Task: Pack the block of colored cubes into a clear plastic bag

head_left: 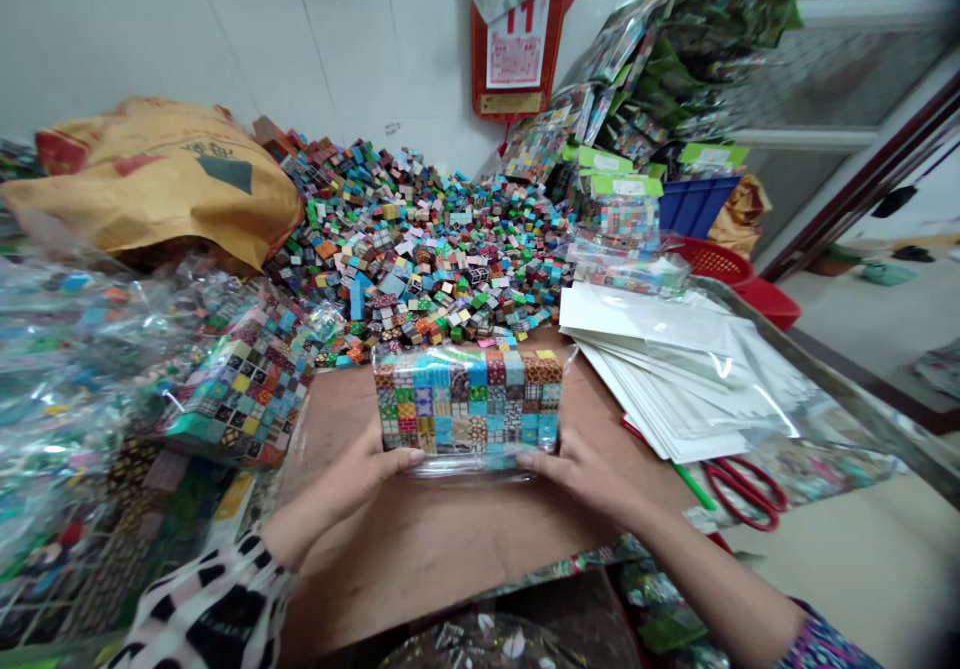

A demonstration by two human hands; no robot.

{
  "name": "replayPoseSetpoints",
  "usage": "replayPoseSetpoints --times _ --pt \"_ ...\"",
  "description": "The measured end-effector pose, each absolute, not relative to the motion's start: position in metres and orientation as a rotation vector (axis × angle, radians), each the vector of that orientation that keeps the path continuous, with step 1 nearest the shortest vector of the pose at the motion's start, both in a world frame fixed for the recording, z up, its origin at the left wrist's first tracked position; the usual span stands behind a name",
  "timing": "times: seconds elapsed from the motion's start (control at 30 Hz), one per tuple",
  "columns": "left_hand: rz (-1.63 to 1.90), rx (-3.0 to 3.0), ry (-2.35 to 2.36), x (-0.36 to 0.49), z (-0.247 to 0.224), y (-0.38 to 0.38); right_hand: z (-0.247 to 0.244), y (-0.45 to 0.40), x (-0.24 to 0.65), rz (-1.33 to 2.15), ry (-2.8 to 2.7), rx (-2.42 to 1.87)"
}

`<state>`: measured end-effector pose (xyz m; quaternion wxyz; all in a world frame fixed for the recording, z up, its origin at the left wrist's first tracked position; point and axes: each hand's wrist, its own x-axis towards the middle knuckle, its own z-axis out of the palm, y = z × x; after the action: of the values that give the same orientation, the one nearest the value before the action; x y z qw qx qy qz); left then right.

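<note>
My left hand point(367, 474) and my right hand point(577, 469) grip the two ends of a clear plastic bag point(469, 404) from either side. It is packed tightly with rows of small, multicoloured patterned cubes and rests on a brown cardboard work surface point(442, 559). Just beyond the bag rises a large heap of loose cubes point(420, 249). To its left lies a block of similar bagged cubes point(244, 389). A stack of white sheets in clear sleeves point(667, 369) lies close beyond my right hand.
Red-handled scissors point(746, 494) lie at the table's right edge beside a green pen point(694, 486). Crumpled bags of cubes point(67, 379) pile up at the left, below an orange sack point(150, 179). A blue crate point(697, 204) and red basket point(712, 261) stand at back right.
</note>
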<state>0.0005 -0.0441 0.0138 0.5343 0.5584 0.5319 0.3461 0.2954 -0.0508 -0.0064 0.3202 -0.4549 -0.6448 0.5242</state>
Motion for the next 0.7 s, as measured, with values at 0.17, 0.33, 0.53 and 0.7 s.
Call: replayPoseSetpoints --times 0.17,0.33,0.53,0.7 --pt "0.588 1.045 1.295 0.002 0.047 -0.049 0.004 -0.063 0.288 1.332 -1.597 -1.209" --pt "0.365 0.795 1.443 0.002 0.067 -0.057 0.030 -0.077 0.286 1.645 -1.338 -1.305" --pt "0.155 0.644 1.345 0.004 0.105 -0.073 0.070 -0.087 0.293 2.144 -1.003 -1.476" --pt "0.302 0.737 1.415 0.006 0.118 -0.069 0.078 -0.063 0.292 2.404 -0.824 -1.503"
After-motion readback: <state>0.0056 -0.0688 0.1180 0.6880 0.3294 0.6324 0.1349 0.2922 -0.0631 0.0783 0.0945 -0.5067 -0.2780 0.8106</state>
